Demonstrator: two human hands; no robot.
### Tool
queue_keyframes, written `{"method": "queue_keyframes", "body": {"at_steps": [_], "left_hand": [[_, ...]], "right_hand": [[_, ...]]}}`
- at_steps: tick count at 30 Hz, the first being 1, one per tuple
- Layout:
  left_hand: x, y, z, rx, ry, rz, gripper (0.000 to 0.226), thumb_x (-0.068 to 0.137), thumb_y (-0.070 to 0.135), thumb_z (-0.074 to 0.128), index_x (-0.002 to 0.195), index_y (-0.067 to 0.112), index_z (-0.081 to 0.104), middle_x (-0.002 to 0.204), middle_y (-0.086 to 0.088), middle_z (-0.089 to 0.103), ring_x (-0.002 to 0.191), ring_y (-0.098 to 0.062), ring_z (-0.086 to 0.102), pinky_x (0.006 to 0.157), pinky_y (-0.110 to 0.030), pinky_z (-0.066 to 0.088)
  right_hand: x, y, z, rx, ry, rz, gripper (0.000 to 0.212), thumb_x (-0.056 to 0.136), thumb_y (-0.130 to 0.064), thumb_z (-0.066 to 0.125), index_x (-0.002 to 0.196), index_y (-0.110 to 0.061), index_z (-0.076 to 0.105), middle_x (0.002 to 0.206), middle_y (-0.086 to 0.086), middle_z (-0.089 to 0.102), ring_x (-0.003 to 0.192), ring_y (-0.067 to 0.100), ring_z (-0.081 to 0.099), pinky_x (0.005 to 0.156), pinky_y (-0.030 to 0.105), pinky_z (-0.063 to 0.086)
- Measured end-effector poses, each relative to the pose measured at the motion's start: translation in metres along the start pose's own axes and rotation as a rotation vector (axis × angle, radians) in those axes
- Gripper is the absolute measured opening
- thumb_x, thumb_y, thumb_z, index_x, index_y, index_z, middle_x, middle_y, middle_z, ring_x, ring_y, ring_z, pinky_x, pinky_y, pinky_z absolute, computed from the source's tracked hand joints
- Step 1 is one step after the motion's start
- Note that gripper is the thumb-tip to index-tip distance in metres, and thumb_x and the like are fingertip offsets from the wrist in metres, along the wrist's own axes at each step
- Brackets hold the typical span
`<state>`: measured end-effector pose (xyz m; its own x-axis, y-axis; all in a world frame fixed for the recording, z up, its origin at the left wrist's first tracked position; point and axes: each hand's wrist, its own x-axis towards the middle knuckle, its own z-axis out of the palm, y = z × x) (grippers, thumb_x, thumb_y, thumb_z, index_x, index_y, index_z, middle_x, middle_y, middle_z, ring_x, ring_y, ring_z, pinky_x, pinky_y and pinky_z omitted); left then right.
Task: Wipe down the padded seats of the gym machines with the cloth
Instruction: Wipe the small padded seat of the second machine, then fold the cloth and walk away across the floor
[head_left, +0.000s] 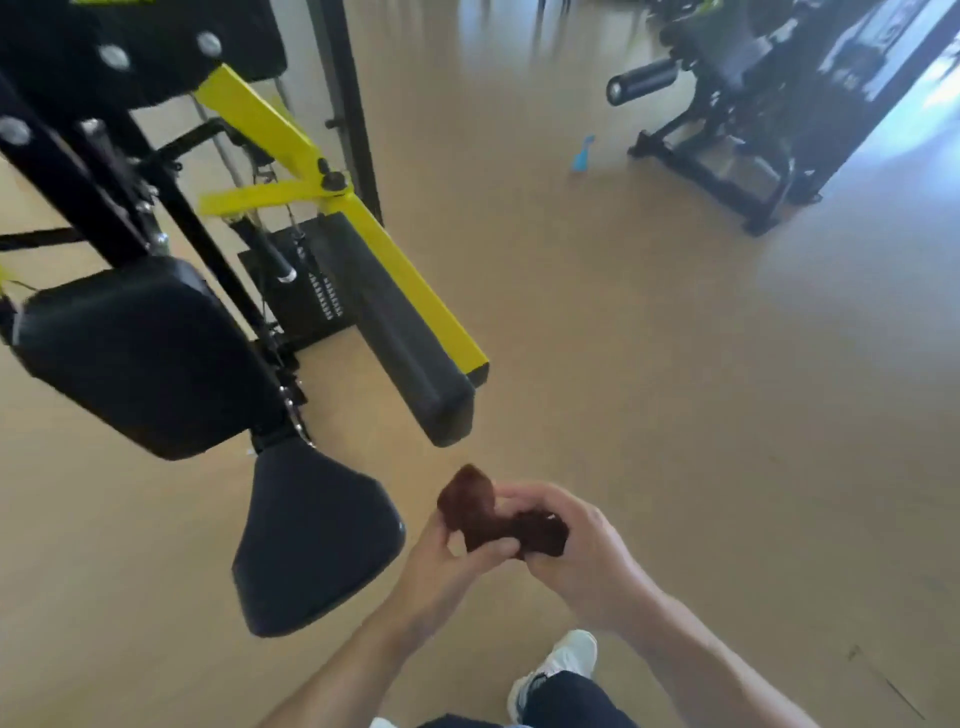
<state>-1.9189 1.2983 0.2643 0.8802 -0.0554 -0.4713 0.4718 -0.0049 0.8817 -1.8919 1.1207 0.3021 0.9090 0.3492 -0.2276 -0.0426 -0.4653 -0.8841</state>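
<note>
Bunching the dark red cloth (498, 519) between left hand (447, 556) and right hand (576, 551), both grips curled round it, probably refolds it. It hangs just beside the padded seat (311, 540), untouched.

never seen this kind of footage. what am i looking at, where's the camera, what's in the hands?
There is one picture, taken by a wide-angle camera worn on a person's head, looking forward and down, so the edges bend. No robot: the two bare arms coming up from the bottom belong to the wearer. The left hand and right hand both grip a bunched dark red cloth in front of the body, not touching any machine. To the left stands a black and yellow gym machine, with a black padded seat lowest, a larger black pad above it and a long padded arm on a yellow bar. On the tan floor farther back stands a small blue object, too blurred to name, and beyond it another black machine. A white shoe shows at the bottom.
</note>
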Motion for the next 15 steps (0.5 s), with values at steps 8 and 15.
{"method": "queue_keyframes", "body": {"at_steps": [8,15], "left_hand": [[0.091,0.09,0.19,-0.05,-0.147,0.04,0.023,0.08,0.01,0.081,0.102,0.013,0.077,0.098,0.0,0.08,0.094,-0.012,0.075,0.076,-0.019,0.056],[0.157,0.13,0.294,-0.005,-0.291,0.038,0.033,0.078,0.014,0.083,0.11,0.011,0.077,0.108,-0.009,0.078,0.105,-0.023,0.073,0.09,-0.034,0.059]], "right_hand": [[-0.008,0.08,-0.201,0.07,0.246,0.193,0.105,0.064,-0.009,0.09,0.146,-0.051,0.038,0.134,-0.017,0.056,0.12,0.0,0.057,0.098,0.025,0.052],[-0.012,0.143,-0.317,0.556,0.072,0.383,0.05,0.082,-0.04,0.08,0.127,-0.022,0.067,0.118,0.002,0.075,0.115,0.018,0.068,0.105,0.036,0.048]]}}
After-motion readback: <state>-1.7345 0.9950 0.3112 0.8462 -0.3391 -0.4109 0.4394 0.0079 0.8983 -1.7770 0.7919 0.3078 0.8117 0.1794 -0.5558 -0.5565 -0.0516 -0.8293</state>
